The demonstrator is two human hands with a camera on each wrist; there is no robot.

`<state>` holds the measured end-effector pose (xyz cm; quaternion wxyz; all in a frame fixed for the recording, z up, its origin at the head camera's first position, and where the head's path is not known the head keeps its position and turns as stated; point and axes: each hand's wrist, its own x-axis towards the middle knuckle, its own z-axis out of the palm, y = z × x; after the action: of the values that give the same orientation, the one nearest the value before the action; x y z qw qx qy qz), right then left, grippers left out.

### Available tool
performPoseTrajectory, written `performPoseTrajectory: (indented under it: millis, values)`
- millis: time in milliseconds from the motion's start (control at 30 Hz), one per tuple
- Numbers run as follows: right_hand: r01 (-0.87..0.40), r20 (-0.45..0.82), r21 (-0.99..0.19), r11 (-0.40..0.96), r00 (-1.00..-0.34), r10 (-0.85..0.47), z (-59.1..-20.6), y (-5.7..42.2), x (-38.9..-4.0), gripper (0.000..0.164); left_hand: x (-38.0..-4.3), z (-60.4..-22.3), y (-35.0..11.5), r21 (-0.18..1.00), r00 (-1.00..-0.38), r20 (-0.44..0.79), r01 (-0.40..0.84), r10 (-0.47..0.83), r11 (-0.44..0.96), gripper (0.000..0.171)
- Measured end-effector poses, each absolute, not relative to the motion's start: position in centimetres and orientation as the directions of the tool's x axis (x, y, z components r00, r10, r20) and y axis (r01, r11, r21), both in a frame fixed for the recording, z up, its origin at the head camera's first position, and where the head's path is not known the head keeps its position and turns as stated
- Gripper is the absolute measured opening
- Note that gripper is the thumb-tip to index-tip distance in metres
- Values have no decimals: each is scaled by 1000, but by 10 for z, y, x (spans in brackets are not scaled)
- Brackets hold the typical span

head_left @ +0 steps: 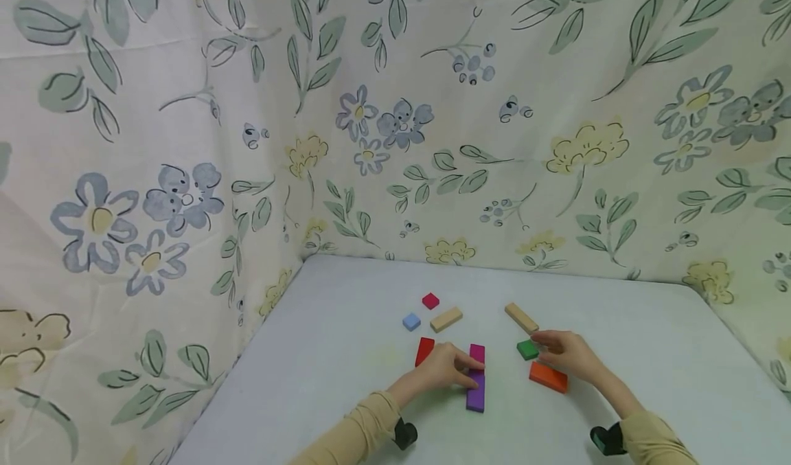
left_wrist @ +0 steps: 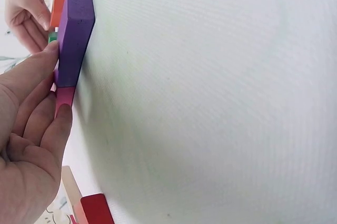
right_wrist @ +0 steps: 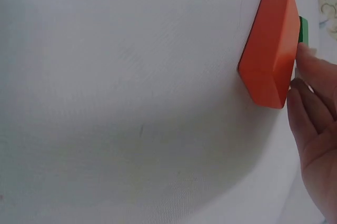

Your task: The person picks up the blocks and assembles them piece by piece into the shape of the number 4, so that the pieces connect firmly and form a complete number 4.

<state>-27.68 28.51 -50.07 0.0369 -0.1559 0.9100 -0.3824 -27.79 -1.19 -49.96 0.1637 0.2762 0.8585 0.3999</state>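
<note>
Left fingers [head_left: 467, 362] pinching purple block [head_left: 475, 399], right fingers [head_left: 551, 339] at green block [head_left: 526, 349], hold unclear, white tabletop [head_left: 346, 382], floral cloth [head_left: 445, 204] behind

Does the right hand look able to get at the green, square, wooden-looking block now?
Probably yes. The right hand is at the green block's right side, with nothing apparent between them. The orange, rectangular, wooden-looking block lies on the near side, leaving the green top uncovered.

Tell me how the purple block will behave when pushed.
The purple block looks rigid, judging by its straight edges and flat faces. Lying lengthwise on a flat side, it would probably slide rather than roll. Its end appears to meet the pink block, so a push that way would likely move both.
</note>
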Motion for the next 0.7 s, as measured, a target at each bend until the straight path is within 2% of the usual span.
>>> performPoseTrajectory:
  millis: [300,700]
  values:
    - [-283,62,-674,682,-942,-330,-506,281,-279,40,-277,-501,-10,770,-797,-61,346,601,536,33]
    - [-297,124,-651,698,-949,-288,-510,282,-276,37,-277,-499,-11,770,-798,-60,346,600,537,34]
